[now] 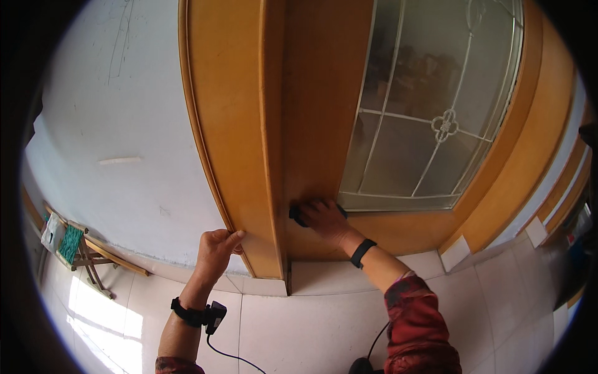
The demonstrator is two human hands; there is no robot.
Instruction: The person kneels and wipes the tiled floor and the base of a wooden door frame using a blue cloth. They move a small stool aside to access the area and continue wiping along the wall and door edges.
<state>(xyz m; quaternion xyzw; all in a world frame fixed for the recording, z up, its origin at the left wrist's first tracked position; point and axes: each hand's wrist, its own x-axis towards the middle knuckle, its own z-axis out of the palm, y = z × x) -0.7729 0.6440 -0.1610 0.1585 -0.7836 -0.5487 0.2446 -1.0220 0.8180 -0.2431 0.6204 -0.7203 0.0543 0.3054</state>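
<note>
My right hand (324,219) presses a dark cloth (296,214) flat against the lower part of a brown wooden panel (322,117), close to the bottom left corner of a glass pane (420,154). Much of the cloth is hidden under the palm. My left hand (219,248) grips the outer edge of the wooden frame (233,140) near its foot, thumb on the front face and fingers curled at the side. The pane carries white decorative bars with a flower-shaped piece (444,125).
A white wall (126,121) with scratches runs along the left. By it stands a folding stool (72,244) with green webbing, next to a wooden strip (117,258). Tiled skirting (341,278) meets the pale tile floor (303,327). A cabled device (216,317) is strapped to my left wrist.
</note>
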